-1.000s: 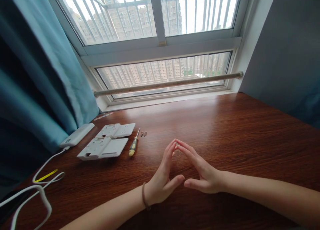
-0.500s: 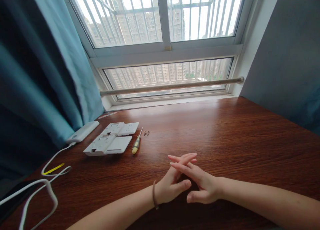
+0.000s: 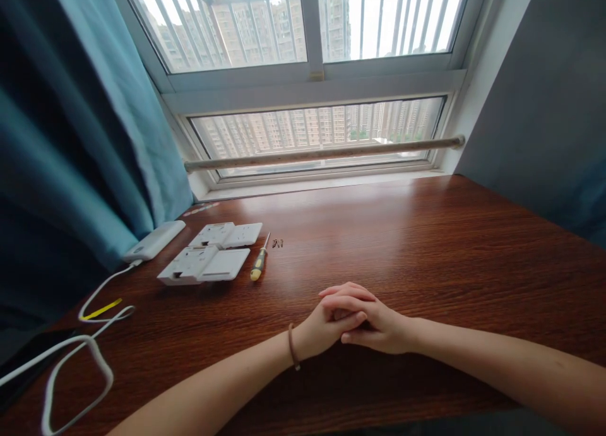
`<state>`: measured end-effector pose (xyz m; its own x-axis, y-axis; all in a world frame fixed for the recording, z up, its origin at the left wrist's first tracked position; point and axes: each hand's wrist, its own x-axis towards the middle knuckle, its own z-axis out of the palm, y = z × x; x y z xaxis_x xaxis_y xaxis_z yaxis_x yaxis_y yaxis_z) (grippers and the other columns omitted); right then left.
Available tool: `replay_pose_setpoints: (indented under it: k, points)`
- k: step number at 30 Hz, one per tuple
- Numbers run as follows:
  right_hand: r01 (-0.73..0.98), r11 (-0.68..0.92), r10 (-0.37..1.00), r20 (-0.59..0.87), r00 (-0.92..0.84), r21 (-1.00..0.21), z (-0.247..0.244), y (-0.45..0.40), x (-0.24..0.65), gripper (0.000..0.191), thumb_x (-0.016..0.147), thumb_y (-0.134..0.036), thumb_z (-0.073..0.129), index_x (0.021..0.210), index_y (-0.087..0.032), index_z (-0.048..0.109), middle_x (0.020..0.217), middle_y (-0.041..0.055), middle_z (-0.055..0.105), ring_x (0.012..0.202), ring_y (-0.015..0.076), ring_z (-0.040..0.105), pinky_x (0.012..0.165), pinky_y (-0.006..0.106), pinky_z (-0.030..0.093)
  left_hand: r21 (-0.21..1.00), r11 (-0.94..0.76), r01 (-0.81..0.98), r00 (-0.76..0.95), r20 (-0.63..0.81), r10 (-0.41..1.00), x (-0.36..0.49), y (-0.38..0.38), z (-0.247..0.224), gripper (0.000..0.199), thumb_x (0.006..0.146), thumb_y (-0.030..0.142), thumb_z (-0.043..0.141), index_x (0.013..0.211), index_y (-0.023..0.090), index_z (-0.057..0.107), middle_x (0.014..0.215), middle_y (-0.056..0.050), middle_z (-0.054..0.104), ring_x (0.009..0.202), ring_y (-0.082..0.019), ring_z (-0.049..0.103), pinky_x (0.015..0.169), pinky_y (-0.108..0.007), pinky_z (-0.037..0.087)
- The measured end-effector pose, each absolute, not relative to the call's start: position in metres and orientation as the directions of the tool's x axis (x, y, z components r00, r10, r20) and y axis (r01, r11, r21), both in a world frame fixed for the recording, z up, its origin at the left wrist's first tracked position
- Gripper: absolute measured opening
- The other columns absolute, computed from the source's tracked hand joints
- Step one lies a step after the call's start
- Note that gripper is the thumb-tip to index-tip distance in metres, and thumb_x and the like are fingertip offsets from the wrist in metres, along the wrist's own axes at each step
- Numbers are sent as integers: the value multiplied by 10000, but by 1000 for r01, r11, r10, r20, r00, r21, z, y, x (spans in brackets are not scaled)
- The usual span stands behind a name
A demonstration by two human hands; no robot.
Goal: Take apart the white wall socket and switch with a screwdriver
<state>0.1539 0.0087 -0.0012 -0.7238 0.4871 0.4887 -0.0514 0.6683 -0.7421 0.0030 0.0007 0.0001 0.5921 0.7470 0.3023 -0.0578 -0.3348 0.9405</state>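
My left hand [image 3: 318, 332], with a brown band [image 3: 293, 346] round its wrist, is clasped with my right hand [image 3: 386, 327] over the near middle of the table. The fingers of both hands are interlaced and folded down, closed on each other. No tool or part shows in either hand. Ahead and to the left lies a screwdriver [image 3: 258, 264] with a yellow and dark handle, its shaft pointing toward the window. Several small screws [image 3: 277, 243] rest beside its tip. Left of it are two white plastic housings [image 3: 189, 264], opened out flat, one behind the other.
A white box-shaped device [image 3: 156, 240] with a white cable [image 3: 106, 370] stands at the left by the blue curtain [image 3: 158, 164]. A thin yellow strip [image 3: 101, 309] lies near the cable. The brown wooden table [image 3: 426, 247] runs back to the window, where a horizontal rail [image 3: 326, 153] crosses.
My fingers, crossed and stretched out before, have slid deeper between each other and folded down into a clasp. The thumbs have come closer. The view has tilted slightly downward.
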Motion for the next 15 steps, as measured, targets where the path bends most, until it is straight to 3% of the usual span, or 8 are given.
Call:
replay_pose_setpoints:
  k: [9, 12, 15]
  points:
    - [-15, 696, 479, 480, -735, -717, 0, 8, 156, 490, 812, -258, 588, 1266, -197, 411, 1192, 110, 514, 1215, 201, 386, 993, 381, 367, 923, -384, -26, 608, 319, 727, 1, 0, -1, 295, 843, 350, 496, 1070, 170, 556, 1071, -98, 528, 1057, -204, 506, 940, -389, 429]
    - [16, 799, 369, 469, -802, -601, 0, 13, 161, 476, 840, -272, 551, 1286, -182, 410, 1294, 124, 456, 1266, 204, 333, 1015, 376, 349, 849, -521, 94, 676, 330, 659, -6, 2, -6, 342, 866, 344, 447, 1168, 200, 514, 1188, -109, 504, 1138, -218, 473, 956, -400, 420]
    - [78, 905, 255, 388, -886, -417, 1, 21, 166, 397, 861, -288, 520, 1254, -241, 483, 1422, 63, 328, 1314, 234, 251, 1066, 391, 268, 692, -680, 245, 747, 312, 587, -12, 7, -11, 381, 890, 358, 373, 1247, 276, 477, 1299, -75, 476, 1215, -232, 427, 951, -371, 411]
